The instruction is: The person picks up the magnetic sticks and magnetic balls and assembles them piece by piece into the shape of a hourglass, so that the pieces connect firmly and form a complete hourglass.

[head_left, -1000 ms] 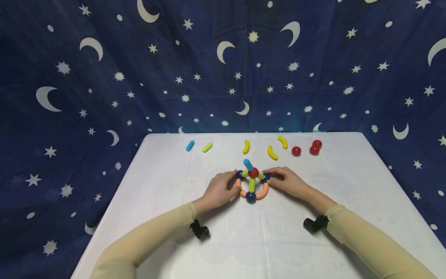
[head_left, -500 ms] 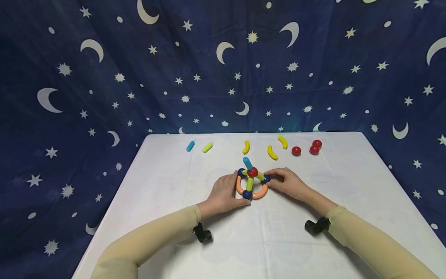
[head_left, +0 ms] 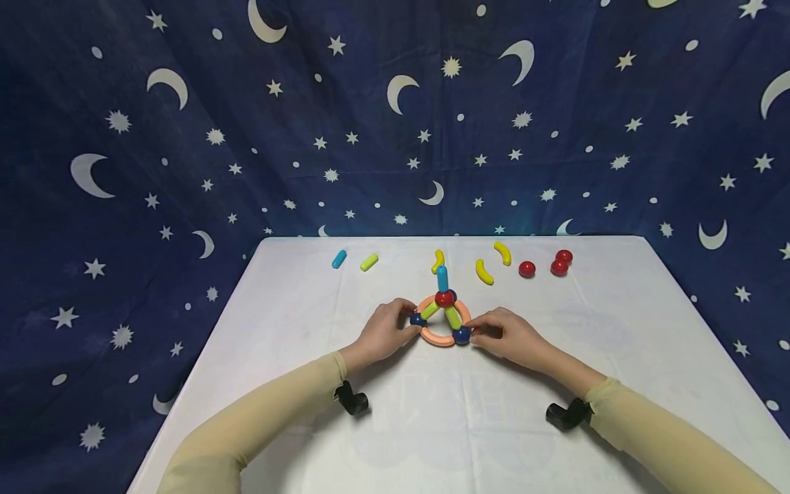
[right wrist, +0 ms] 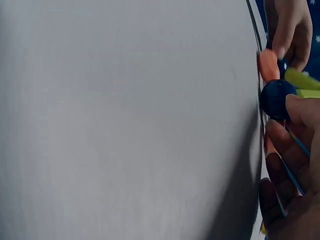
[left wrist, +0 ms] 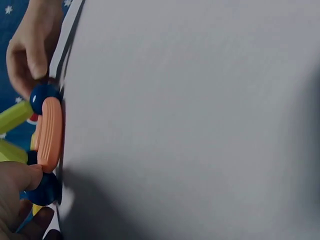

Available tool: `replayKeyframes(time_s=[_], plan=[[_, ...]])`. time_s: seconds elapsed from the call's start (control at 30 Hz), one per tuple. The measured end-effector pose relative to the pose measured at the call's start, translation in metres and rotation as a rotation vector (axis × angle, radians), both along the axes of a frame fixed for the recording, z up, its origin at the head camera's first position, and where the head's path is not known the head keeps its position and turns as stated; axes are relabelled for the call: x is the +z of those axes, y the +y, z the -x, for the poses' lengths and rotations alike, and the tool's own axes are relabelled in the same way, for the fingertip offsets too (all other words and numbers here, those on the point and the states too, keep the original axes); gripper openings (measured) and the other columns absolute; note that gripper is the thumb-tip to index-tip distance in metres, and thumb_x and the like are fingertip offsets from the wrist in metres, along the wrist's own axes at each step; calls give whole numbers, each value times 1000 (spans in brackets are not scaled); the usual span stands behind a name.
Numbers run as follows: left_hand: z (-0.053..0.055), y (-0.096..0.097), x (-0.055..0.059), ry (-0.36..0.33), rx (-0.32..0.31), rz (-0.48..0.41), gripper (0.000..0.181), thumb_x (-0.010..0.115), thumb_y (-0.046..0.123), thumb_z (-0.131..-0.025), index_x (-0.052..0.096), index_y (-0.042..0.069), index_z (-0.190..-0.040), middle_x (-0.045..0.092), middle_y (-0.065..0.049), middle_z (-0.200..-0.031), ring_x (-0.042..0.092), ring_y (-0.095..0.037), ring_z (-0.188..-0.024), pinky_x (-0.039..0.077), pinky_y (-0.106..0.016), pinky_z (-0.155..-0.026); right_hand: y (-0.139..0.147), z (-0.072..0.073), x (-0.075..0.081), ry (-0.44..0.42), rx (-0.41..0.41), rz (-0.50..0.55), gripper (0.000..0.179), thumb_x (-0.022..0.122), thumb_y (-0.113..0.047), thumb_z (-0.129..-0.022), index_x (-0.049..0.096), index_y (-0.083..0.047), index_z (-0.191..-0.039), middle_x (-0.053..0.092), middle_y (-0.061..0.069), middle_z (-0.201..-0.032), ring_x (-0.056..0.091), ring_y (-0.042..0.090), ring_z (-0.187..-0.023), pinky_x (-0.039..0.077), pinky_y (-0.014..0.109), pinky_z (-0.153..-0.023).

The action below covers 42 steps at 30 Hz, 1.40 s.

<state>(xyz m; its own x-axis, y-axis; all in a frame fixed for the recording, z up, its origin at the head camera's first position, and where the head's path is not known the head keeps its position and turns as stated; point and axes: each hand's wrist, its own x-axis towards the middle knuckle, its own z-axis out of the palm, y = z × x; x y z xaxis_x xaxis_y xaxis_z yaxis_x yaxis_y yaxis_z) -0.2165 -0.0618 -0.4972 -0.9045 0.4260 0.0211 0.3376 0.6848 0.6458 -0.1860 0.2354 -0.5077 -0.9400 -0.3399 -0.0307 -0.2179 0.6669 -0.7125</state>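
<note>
A magnetic ball-and-rod model stands on the white table. Its base is a ring of curved orange rods [head_left: 439, 340] with dark blue balls between them. Lime rods [head_left: 453, 317] slope up from these balls to a red ball [head_left: 444, 299], which bears an upright light blue rod [head_left: 441, 278]. My left hand [head_left: 387, 331] pinches the left blue ball [head_left: 417, 320], its thumb also against the orange rod in the left wrist view. My right hand [head_left: 513, 337] holds the front right blue ball [right wrist: 277, 100] between thumb and fingers. The rear blue ball is mostly hidden behind the red one.
Along the back lie a light blue rod [head_left: 339, 259], a lime rod [head_left: 369, 262], curved yellow rods [head_left: 484, 272] and several red balls [head_left: 527, 269]. One yellow rod is partly behind the model. A dark blue cloth [head_left: 345, 103] with moons and stars hangs behind the table.
The model has turned clockwise as seen from above: the front blue ball has swung left and the right one forward. My left hand has shifted its grip; the right has moved slightly forward and down.
</note>
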Motion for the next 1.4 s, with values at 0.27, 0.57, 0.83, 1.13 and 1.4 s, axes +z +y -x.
replayKeyframes(time_s=[0.27, 0.57, 0.83, 1.13, 1.4], plan=[[15, -8, 1, 17, -17, -9, 38, 69, 21, -99, 66, 14, -136, 71, -2, -118, 62, -17, -100, 46, -40, -93, -15, -16, 6, -40, 104, 5, 31, 75, -31, -95, 74, -28, -126, 62, -12, -96, 54, 16, -94, 49, 32, -80], [28, 1, -2, -89, -100, -85, 39, 63, 19, -103, 63, 12, -141, 68, -2, -131, 62, -15, -120, 47, -38, -105, -29, -36, 8, -53, 222, 49, 34, 73, -31, -97, 70, -31, -131, 65, -17, -103, 57, 11, -98, 50, 29, -83], [34, 5, 2, -109, -148, -57, 39, 62, 20, -104, 62, 14, -143, 65, -2, -136, 61, -12, -116, 48, -34, -103, -3, -23, 9, 25, -84, 125, 25, 75, -23, -95, 74, -20, -120, 67, -4, -102, 56, 21, -88, 50, 29, -72], [39, 3, 5, -70, -124, -1, 39, 60, 21, -104, 61, 14, -143, 65, -2, -136, 60, -18, -124, 44, -40, -108, 5, 0, -3, -64, -55, 43, 48, 79, -34, -92, 66, -22, -137, 66, -2, -124, 57, 20, -112, 50, 41, -97], [70, -55, 14, 57, 179, -71, 33, 58, 22, -104, 68, 12, -134, 67, -7, -132, 61, -29, -122, 48, -45, -102, 6, 4, -5, -92, -39, 124, 40, 77, -26, -94, 69, -21, -132, 65, 0, -125, 56, 22, -116, 48, 47, -101]])
